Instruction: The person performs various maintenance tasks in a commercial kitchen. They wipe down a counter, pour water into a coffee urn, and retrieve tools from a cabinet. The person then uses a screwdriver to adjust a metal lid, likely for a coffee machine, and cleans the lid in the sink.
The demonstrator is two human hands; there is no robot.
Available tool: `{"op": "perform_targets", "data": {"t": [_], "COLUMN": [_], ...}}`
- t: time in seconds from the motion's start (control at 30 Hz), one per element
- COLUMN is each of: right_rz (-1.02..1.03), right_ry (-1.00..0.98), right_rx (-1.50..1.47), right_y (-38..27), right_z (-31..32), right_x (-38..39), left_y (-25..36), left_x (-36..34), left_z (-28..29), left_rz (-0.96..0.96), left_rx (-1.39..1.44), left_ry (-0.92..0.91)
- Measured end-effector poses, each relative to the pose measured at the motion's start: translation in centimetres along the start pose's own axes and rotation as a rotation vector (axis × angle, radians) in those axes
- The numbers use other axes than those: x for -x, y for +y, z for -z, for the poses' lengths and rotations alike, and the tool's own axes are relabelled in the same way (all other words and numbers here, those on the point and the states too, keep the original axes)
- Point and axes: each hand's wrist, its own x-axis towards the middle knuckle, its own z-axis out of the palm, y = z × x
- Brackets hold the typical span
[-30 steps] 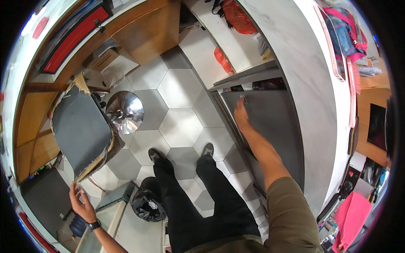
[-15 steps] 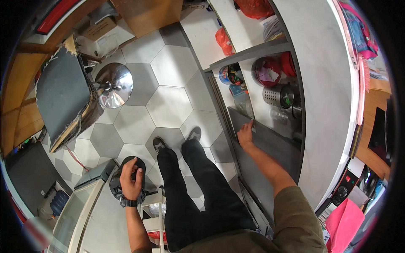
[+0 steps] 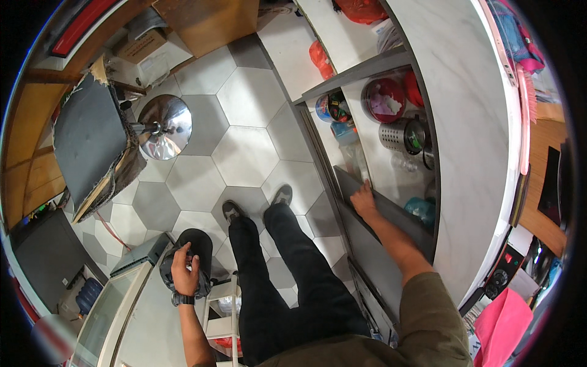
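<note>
My right hand (image 3: 364, 202) is at the far edge of a dark grey sliding door panel (image 3: 397, 244), its fingers bent over that edge. The panel covers the near part of a low white cabinet. Beside the fingers, a clear plastic container (image 3: 353, 158) lies inside the cabinet. On the left, my left hand (image 3: 185, 269) is over a black cap (image 3: 197, 241), with the thumb apart from the bent fingers. Part of the cap is hidden beneath the hand.
The cabinet holds a red tub (image 3: 384, 100), a perforated metal holder (image 3: 392, 136) and a teal bag (image 3: 420, 210). A stool with a round chrome base (image 3: 165, 127) lies on the hexagonal-tiled floor. A white rack (image 3: 223, 327) stands beside my left leg.
My right hand and the grey door panel have moved nearer to me, uncovering more of the cabinet and the teal bag. My left hand has shifted slightly down and left.
</note>
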Motion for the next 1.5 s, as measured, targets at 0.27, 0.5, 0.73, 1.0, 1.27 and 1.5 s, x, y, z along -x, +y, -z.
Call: {"op": "perform_targets", "data": {"t": [0.27, 0.5, 0.73, 1.0, 1.27, 1.5], "right_rz": [-0.32, -0.599, -0.532, -0.281, -0.309, -0.544], "right_ry": [0.663, 0.566, 0.65, 1.424, 0.526, 0.283], "right_rx": [-0.948, -0.535, -0.343, -0.627, -2.998, -3.304], "right_y": [3.1, 11.0, 12.7, 4.8, 2.9, 8.8], "right_z": [5.7, 8.1, 5.2, 13.2, 5.6, 2.5], "right_x": [-17.8, -35.1, -37.3, -24.6, -28.6, -37.5], "left_y": [-2.2, -10.5, -11.4, -8.4, -10.5, -14.9], "left_x": [3.4, 11.7, 15.7, 13.3, 13.0, 14.1], "left_z": [-6.5, -11.9, -15.1, -14.0, -13.8, -13.9], "left_rz": [0.114, 0.453, 0.535, 0.609, 0.601, 0.693], "left_rx": [0.13, 0.086, 0.168, 0.273, 0.336, 0.41], "left_ry": [0.004, -0.158, -0.114, -0.068, -0.111, -0.149]}}
